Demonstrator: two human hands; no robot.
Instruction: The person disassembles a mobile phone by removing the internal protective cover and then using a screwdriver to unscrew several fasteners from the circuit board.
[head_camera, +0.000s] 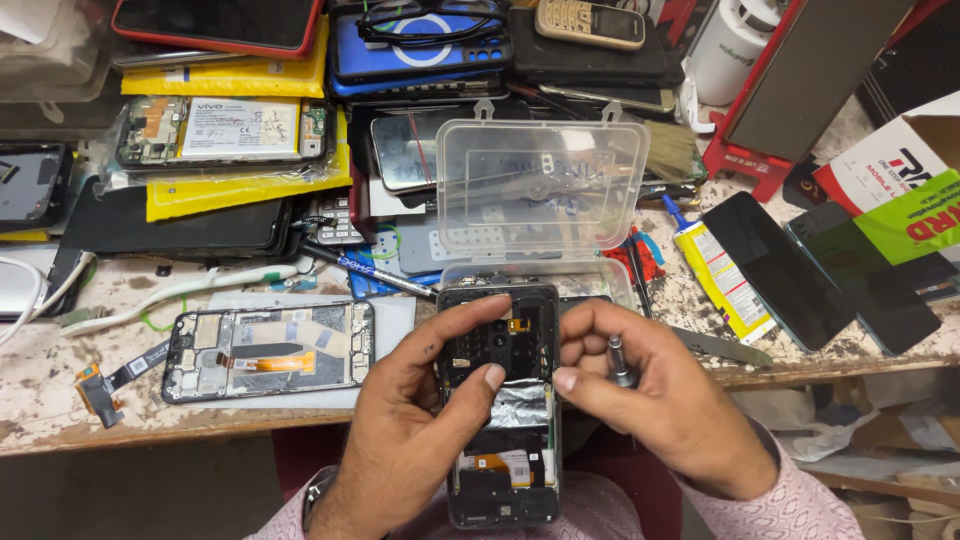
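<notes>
Opened phone (503, 400), its back cover off and its dark inner frame and a patch of silver foil showing, sits upright in the middle of the view, held between both hands above the front edge of the worktop (60, 400).

At the far left a white cable (30, 290) curls across the scarred worktop, and a small loose flex part (98, 388) lies near the edge. Just to its right a second stripped phone frame (268, 350) lies flat on a pale mat, with a white toothbrush (170, 293) above it. Behind these, phones, screens and yellow padded envelopes are stacked in a heap.

The left hand (415, 425) grips the opened phone from its left side, thumb pressed on the foil patch and fingers curled over the upper part. Directly behind the phone stands a clear plastic box (545, 190) with its lid raised.

The right hand (650, 395) pinches the phone's right edge with thumb and forefinger while a metal screwdriver (618, 360) is tucked in the same hand, its shaft standing up between the fingers.

Further right a yellow glue tube (722, 280) lies on the worktop, and beside it two dark glass screens (780, 270) rest flat near a green and white carton (905, 190).
</notes>
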